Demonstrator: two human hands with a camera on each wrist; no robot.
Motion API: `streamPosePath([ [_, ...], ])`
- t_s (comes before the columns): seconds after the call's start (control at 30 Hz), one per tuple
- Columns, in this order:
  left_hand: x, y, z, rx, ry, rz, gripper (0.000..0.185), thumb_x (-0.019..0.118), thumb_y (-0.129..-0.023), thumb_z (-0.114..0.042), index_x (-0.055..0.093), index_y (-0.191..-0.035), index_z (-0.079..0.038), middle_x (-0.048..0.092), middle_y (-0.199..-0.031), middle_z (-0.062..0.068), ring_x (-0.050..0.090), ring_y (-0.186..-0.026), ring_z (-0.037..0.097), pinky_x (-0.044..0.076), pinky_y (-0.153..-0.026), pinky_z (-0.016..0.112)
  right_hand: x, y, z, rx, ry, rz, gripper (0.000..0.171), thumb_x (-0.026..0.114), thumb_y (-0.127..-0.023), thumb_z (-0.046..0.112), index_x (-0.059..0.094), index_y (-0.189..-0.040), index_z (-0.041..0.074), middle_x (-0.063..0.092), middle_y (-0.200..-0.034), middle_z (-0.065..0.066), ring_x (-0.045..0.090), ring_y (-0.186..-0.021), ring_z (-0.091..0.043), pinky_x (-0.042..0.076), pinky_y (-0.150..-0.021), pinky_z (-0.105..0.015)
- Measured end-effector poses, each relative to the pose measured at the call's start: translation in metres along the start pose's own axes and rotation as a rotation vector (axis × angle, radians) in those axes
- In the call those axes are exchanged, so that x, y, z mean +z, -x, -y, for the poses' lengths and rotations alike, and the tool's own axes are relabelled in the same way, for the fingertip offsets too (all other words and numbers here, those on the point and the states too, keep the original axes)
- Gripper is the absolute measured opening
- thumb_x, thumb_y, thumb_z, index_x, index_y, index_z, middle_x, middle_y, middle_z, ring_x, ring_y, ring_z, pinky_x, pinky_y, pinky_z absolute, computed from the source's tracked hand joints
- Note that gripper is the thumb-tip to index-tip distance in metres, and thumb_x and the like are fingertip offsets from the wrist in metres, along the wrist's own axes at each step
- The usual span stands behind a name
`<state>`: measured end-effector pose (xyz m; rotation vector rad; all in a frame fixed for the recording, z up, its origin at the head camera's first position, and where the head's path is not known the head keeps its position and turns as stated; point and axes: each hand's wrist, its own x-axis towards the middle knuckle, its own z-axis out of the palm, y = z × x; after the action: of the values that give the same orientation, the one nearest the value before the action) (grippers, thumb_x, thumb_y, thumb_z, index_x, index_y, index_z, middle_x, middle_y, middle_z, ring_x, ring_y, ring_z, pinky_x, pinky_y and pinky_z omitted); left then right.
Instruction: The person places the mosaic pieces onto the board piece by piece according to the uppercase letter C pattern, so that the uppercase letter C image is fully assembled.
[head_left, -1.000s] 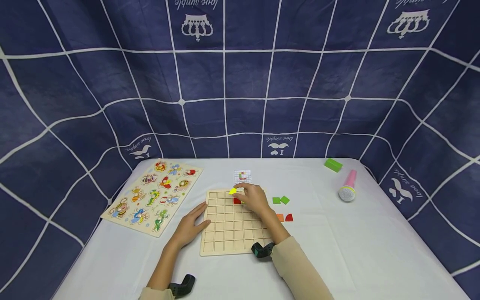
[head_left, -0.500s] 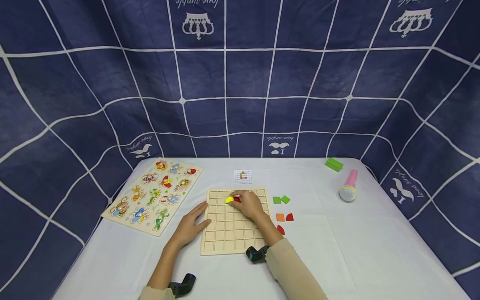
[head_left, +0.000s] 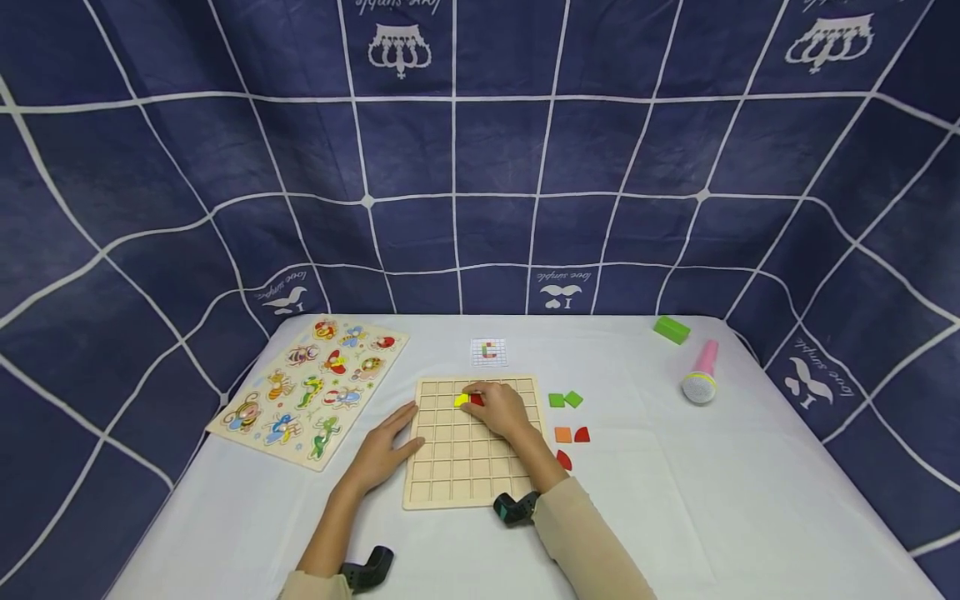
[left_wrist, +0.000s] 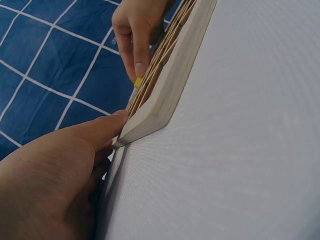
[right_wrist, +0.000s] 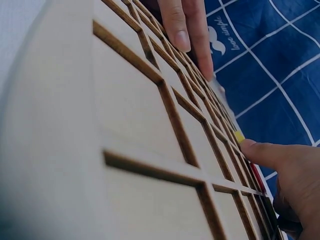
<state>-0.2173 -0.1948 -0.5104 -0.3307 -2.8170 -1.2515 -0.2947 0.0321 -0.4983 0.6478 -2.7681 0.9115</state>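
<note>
A wooden grid board [head_left: 450, 479] lies on the white table. In its top rows a yellow piece [head_left: 460, 401] sits next to a red piece [head_left: 477, 401]. My right hand [head_left: 497, 407] lies over them, and its fingertips pinch the yellow piece [left_wrist: 136, 80] down in a cell. My left hand [head_left: 381, 454] rests flat on the table, fingers straight against the board's left edge [left_wrist: 165, 90]. The right wrist view looks low across the board [right_wrist: 125, 115] to the yellow piece [right_wrist: 239, 135], with the right hand [right_wrist: 287, 170] beside it and the left hand [right_wrist: 185, 25] beyond.
An animal puzzle board [head_left: 307, 392] lies at the left. A small pattern card [head_left: 488, 352] sits behind the grid. Two green pieces [head_left: 564, 400], an orange piece [head_left: 562, 434] and two red pieces [head_left: 582, 434] lie right of it. A green block [head_left: 670, 329] and a pink microphone [head_left: 701, 375] are far right.
My right hand came down and back from the board's far edge and set the yellow piece into a cell beside the red one. The left hand stayed put.
</note>
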Motion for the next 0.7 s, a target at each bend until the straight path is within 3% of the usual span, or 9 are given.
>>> streamPosePath([
  [0.23,0.0,-0.001,0.0,-0.005,0.002,-0.003,0.063,0.064,-0.087,-0.028,0.038,-0.141,-0.008,0.031,-0.148,0.005,0.025,-0.135,0.027,0.022,-0.109,0.044,-0.003,0.001,0.0,0.001,-0.016,0.005,0.03,0.071,-0.08,0.034,0.07,-0.105,0.017,0.068,-0.086,0.0,0.047,-0.06,-0.009,0.038,-0.05,-0.022],
  [0.33,0.001,-0.001,0.0,-0.015,0.007,0.001,0.063,0.065,-0.087,-0.029,0.038,-0.141,-0.008,0.031,-0.148,0.004,0.025,-0.136,0.026,0.022,-0.11,0.044,-0.009,0.004,0.0,0.0,-0.052,0.004,0.031,0.071,-0.08,0.033,0.07,-0.107,0.016,0.064,-0.072,0.0,0.042,-0.054,-0.008,0.036,-0.047,-0.022],
  [0.47,0.002,0.0,0.001,-0.018,0.006,-0.003,0.063,0.065,-0.087,-0.028,0.039,-0.141,-0.008,0.032,-0.147,0.005,0.025,-0.135,0.026,0.022,-0.109,0.044,-0.025,0.009,-0.002,0.009,-0.089,-0.013,0.031,0.07,-0.082,0.031,0.069,-0.109,0.015,0.037,-0.047,0.005,0.025,-0.042,-0.006,0.024,-0.038,-0.021],
  [0.53,0.002,0.001,0.001,-0.01,0.003,-0.01,0.063,0.065,-0.087,-0.027,0.039,-0.14,-0.007,0.032,-0.147,0.005,0.026,-0.135,0.027,0.023,-0.109,0.044,-0.037,0.011,-0.004,0.013,-0.098,-0.038,0.03,0.07,-0.082,0.029,0.069,-0.108,0.015,0.029,-0.045,0.007,0.02,-0.041,-0.006,0.02,-0.037,-0.021],
  [0.7,0.001,0.0,0.0,0.0,0.005,-0.012,0.063,0.066,-0.086,-0.027,0.039,-0.14,-0.007,0.032,-0.147,0.005,0.026,-0.135,0.026,0.022,-0.109,0.043,-0.07,0.02,-0.02,0.028,-0.135,-0.117,0.027,0.073,-0.081,0.021,0.07,-0.106,0.013,0.027,-0.045,0.007,0.019,-0.041,-0.006,0.018,-0.037,-0.02],
])
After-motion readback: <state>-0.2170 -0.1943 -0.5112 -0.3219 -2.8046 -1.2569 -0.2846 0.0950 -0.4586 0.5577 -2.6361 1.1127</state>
